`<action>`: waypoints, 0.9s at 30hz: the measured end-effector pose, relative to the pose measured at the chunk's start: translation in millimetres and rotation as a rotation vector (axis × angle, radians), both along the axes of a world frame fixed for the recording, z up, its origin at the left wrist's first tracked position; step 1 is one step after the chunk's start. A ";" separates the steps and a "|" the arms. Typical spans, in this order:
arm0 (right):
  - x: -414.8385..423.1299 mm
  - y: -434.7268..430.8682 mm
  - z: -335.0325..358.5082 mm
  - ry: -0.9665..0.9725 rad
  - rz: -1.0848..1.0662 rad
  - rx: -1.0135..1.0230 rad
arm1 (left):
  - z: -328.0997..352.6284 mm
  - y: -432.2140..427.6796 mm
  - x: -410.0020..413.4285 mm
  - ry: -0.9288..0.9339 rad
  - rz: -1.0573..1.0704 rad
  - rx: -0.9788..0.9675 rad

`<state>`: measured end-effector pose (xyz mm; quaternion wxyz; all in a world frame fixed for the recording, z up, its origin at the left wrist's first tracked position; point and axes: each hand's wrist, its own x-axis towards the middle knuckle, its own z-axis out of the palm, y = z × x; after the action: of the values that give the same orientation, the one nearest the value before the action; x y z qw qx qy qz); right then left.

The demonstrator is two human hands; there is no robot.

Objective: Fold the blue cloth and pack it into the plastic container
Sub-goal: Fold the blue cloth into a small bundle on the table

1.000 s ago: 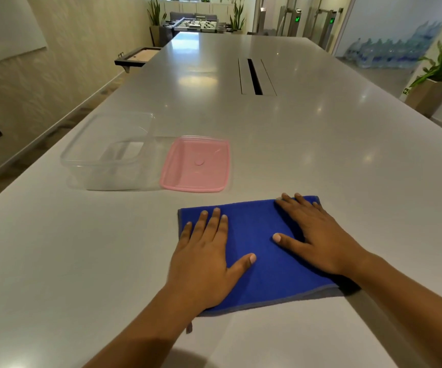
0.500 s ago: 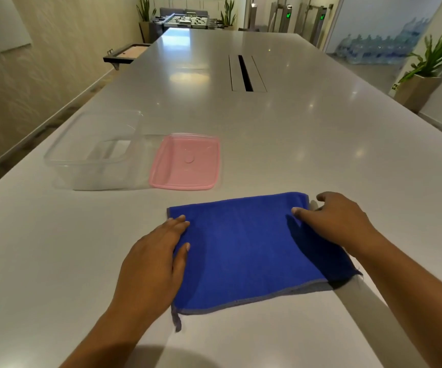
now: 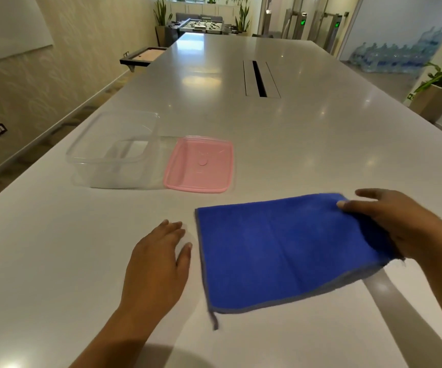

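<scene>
A right hand point(image 3: 389, 224) grips the right edge of a blue cloth point(image 3: 280, 251) on the table point(image 3: 307, 144), the left hand point(image 3: 158, 261) flat and open beside its left edge.

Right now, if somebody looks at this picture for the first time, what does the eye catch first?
First the blue cloth, lying near the front of the grey table, its right edge lifted by the right hand. The left hand rests flat on the table beside the cloth. Behind them, the pink lid lies next to the clear container.
</scene>
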<state>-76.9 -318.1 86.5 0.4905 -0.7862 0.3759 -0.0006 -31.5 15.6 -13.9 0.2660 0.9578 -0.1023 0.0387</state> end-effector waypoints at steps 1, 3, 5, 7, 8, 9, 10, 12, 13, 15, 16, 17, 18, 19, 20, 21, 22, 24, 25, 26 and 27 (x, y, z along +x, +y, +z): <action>-1.4 -0.1 3.8 -0.026 -0.035 0.060 | -1.3 -0.4 0.5 -0.013 -0.024 0.029; -4.4 2.7 10.0 -0.076 -0.054 0.232 | -2.5 0.1 1.4 -0.034 -0.051 0.049; -7.5 11.6 13.4 -0.110 -0.013 0.379 | -2.2 0.3 1.7 -0.048 -0.082 0.043; -8.2 22.9 13.5 -0.159 0.019 0.417 | -1.0 -1.4 1.1 -0.046 -0.158 0.033; -7.4 30.3 13.2 -0.185 0.036 0.414 | -0.6 -2.7 0.6 -0.040 -0.197 0.039; -5.7 36.4 10.8 -0.201 0.061 0.405 | -0.5 -3.6 0.0 -0.037 -0.226 0.052; -4.8 45.3 9.5 -0.205 0.096 0.400 | -0.2 -4.3 -0.5 -0.036 -0.241 0.065; -1.6 62.2 4.2 -0.203 0.196 0.395 | 1.0 -4.7 -0.8 -0.016 -0.238 0.072; -0.3 71.4 1.3 -0.203 0.255 0.384 | 1.9 -4.7 -1.0 -0.005 -0.232 0.068; 2.5 89.2 -5.4 -0.195 0.357 0.322 | 3.1 -4.3 -1.5 -0.001 -0.231 0.056; 4.5 97.9 -8.4 -0.186 0.397 0.276 | 3.9 -4.3 -1.8 -0.005 -0.234 0.053; 7.1 105.1 -11.9 -0.177 0.428 0.230 | 4.4 -4.3 -2.0 -0.005 -0.237 0.051; 9.8 111.6 -15.1 -0.171 0.453 0.190 | 5.0 -4.4 -2.1 -0.006 -0.238 0.049; 13.0 117.7 -18.4 -0.168 0.469 0.158 | 5.1 -4.0 -2.4 -0.006 -0.238 0.047; 15.4 123.1 -20.9 -0.167 0.480 0.137 | 5.1 -3.8 -2.3 -0.010 -0.237 0.045; 17.5 128.0 -23.2 -0.169 0.488 0.122 | 5.0 -3.7 -2.0 -0.016 -0.238 0.044; 19.0 131.8 -25.4 -0.175 0.493 0.111 | 4.5 -3.6 -1.7 -0.023 -0.241 0.044; 21.5 138.8 -30.4 -0.194 0.506 0.092 | 3.6 -3.3 -1.3 -0.026 -0.244 0.043; 22.4 141.5 -33.0 -0.209 0.509 0.082 | 3.3 -3.1 -1.1 -0.027 -0.246 0.041; 23.2 143.8 -35.9 -0.222 0.507 0.063 | 3.4 -3.1 -1.2 -0.030 -0.248 0.038; 24.0 145.6 -39.0 -0.235 0.501 0.038 | 3.7 -3.3 -1.3 -0.033 -0.249 0.035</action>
<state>-52.9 -172.5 47.5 0.5301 -0.8399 0.1103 0.0366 -32.8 12.3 -10.2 0.2505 0.9413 -0.2254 0.0193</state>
